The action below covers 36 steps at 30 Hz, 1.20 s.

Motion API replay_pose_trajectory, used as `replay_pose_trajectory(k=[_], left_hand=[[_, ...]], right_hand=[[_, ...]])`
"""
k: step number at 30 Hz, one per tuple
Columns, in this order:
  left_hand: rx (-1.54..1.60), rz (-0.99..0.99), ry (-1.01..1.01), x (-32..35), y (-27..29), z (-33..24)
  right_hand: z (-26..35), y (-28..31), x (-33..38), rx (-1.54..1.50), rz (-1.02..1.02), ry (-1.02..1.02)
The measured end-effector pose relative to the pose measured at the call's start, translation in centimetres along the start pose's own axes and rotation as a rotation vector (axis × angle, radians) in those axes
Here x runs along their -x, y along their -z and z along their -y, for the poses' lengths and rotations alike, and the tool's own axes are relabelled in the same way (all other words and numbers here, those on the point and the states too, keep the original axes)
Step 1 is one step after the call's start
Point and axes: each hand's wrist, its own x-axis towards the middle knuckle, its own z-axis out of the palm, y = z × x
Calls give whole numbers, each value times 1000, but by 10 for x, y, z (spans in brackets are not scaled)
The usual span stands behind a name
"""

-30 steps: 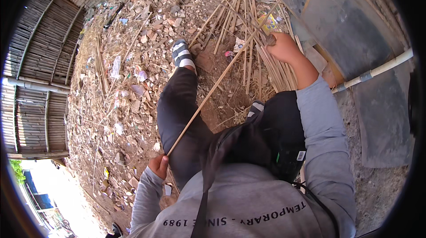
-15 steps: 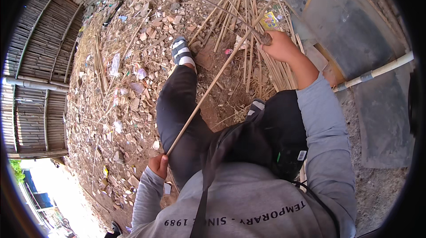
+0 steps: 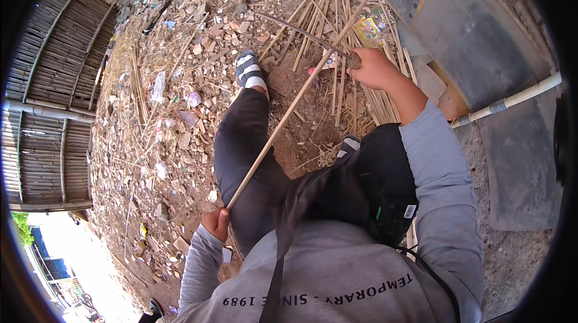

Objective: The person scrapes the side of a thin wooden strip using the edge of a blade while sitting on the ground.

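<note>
The left hand (image 3: 215,222) is clenched around the lower end of a long pale bamboo stick (image 3: 283,121), its grip closed tight with the fingers wrapped over the butt, just beside the person's dark trouser leg (image 3: 238,148). The stick runs up and to the right across that leg, over the bare dirt, and ends among the loose bamboo near the top edge of the ground.

The right hand (image 3: 373,69) is raised at the far end of a grey sleeve (image 3: 436,166), its grip closed on the handle of a long dark blade (image 3: 301,31). The blade points up and to the left from the fist and crosses the stick near its upper part; whether metal and stick touch there cannot be told.

1 foot in a striped sandal (image 3: 248,73) rests on the rubble-strewn ground (image 3: 174,118), the other sandal (image 3: 349,145) shows just under the right forearm. A heap of split bamboo strips (image 3: 337,34) lies on the dirt beneath the right hand. A white pipe (image 3: 512,101) runs along the right side over grey slabs, and a bamboo fence (image 3: 48,100) stands at the left
</note>
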Motion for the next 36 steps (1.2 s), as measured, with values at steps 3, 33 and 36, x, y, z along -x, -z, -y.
replay_pose_trajectory(k=[3, 33, 36], left_hand=[[-25, 9, -7, 1, 1, 2], [-58, -246, 24, 19, -16, -33], [-131, -169, 51, 10, -14, -40]], right_hand=[[8, 2, 12, 30, 45, 12], [48, -6, 31, 189, 95, 210], [57, -9, 32, 223, 162, 272]])
